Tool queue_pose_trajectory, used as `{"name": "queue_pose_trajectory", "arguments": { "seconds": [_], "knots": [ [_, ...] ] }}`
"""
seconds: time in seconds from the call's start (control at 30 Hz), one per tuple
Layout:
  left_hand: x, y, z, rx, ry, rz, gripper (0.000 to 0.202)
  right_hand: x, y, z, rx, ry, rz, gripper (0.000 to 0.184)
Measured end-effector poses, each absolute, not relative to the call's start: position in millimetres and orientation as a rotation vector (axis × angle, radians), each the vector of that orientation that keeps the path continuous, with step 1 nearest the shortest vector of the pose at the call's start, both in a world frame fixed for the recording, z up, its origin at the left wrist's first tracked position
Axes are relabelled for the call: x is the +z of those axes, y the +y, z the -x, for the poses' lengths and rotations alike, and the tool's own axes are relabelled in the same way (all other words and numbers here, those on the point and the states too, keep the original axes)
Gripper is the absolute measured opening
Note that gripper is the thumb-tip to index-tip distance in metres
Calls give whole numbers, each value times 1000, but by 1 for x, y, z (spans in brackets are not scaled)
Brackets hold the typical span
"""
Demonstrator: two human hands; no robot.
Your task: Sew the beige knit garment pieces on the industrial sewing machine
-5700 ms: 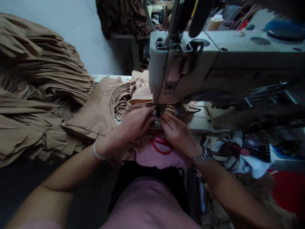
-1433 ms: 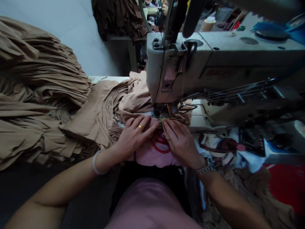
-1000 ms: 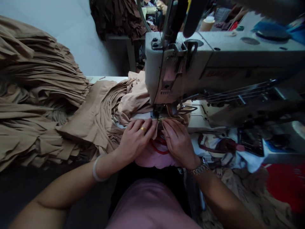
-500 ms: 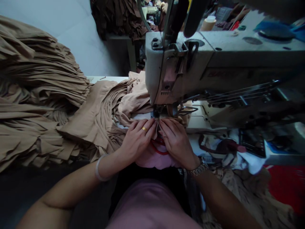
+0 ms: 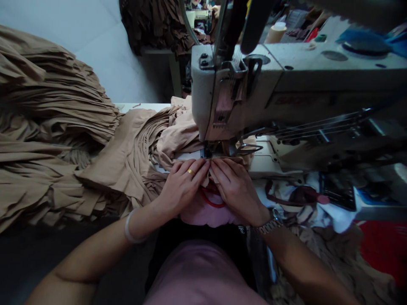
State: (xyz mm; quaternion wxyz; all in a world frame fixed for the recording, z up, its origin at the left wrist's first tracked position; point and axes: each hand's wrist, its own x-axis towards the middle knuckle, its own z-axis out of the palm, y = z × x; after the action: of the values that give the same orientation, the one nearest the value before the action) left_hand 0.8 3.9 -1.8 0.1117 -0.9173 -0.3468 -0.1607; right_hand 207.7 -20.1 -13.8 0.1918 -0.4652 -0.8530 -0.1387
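Note:
A grey-white sewing machine (image 5: 286,91) fills the upper right, its presser foot (image 5: 210,151) just above my fingers. My left hand (image 5: 182,184), with a gold ring, lies on the tan fabric piece (image 5: 178,142) in front of the foot, fingers bent and pressed on the cloth. My right hand (image 5: 233,188), a watch on its wrist, presses the same fabric edge from the right, fingertips meeting the left hand's. Red scissors (image 5: 210,200) peek out under both hands on a pink cloth (image 5: 206,212).
A tall stack of tan fabric pieces (image 5: 47,127) covers the left of the table. Dark brown pieces (image 5: 155,23) are piled at the back. Cluttered rags and tools (image 5: 311,199) lie right of my hands, with a red surface (image 5: 384,250) at the far right.
Since 5.7 s ago the tan fabric has fed further under the foot and bunched behind it. Both hands stay at the foot, shifting only slightly in the last second.

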Motion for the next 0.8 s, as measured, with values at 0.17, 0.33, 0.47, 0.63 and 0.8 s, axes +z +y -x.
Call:
{"name": "queue_pose_trajectory", "arguments": {
  "seconds": [0.17, 0.33, 0.47, 0.63, 0.8],
  "knots": [
    [1, 4, 0, -464, -1015, 2703, 42, -12, -21, -210, -348, -2421, 1315, 41],
    [0, 5, 0, -458, -1027, 2707, 42, -11, -20, -209, -319, -2396, 1312, 39],
    [0, 11, 0, -464, -1036, 2722, 42, -10, -15, -206, -332, -2361, 1338, 37],
    [3, 16, -1, -469, -1069, 2723, 41, -9, -10, -202, -290, -2344, 1363, 37],
    [6, 18, -3, -465, -1069, 2723, 40, -9, -7, -197, -279, -2314, 1445, 39]
  ]
}}
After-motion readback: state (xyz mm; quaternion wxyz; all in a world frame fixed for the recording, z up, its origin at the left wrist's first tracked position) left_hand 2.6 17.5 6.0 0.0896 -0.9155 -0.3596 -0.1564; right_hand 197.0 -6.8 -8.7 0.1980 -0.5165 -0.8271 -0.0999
